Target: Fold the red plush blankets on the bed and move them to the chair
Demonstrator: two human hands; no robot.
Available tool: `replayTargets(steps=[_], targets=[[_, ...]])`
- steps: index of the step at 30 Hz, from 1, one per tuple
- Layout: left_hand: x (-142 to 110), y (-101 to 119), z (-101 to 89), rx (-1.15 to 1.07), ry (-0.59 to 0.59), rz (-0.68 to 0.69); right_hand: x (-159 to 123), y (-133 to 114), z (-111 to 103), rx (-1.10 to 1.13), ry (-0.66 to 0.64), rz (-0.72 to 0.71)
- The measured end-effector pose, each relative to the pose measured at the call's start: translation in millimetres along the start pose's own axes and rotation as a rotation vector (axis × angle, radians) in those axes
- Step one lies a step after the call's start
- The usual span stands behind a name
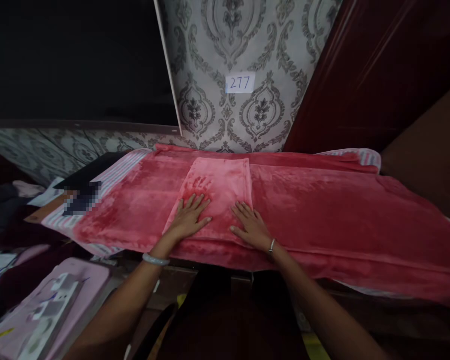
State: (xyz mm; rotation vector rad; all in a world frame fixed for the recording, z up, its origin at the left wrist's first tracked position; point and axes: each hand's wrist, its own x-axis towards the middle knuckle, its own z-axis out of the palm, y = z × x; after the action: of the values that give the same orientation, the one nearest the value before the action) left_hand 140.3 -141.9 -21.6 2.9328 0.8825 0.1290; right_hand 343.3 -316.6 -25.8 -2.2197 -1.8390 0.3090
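Observation:
A pink plush cloth [225,181], looking like a small towel or a folded piece, lies flat in the middle of a larger red-pink plush blanket [307,210]. My left hand [188,218] rests palm down on the cloth's left side, fingers spread. On its lower right part lies my right hand [250,226], also flat with fingers apart. Neither hand grips anything. Darker marks in the pile show above my left fingers. A striped cloth [125,167] shows beneath the blanket at its left end.
A large dark screen [75,60] hangs at the upper left. Patterned wallpaper carries a paper label reading 277 [240,82]. A dark red glossy panel [360,75] stands at the right. A pink board-like object [92,280] with a white power strip [54,315] is at the lower left.

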Motion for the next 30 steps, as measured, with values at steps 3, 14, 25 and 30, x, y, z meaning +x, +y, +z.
replayTargets(steps=[3, 14, 25, 30], targets=[[-0.4, -3.3, 3.5, 0.016, 0.027, 0.023, 14.0, 5.8, -15.6, 0.069, 0.043, -0.040], [-4.0, -3.9, 4.1, 0.027, 0.037, 0.021, 123.6, 23.6, -44.8, -0.111, 0.182, 0.206], [26.1, -11.1, -29.8, -0.207, 0.211, 0.002, 123.1, 42.8, -18.6, -0.065, 0.129, 0.249], [110.5, -6.1, -61.0, -0.169, 0.168, -0.163, 122.8, 43.4, -19.7, -0.070, 0.139, 0.246]])
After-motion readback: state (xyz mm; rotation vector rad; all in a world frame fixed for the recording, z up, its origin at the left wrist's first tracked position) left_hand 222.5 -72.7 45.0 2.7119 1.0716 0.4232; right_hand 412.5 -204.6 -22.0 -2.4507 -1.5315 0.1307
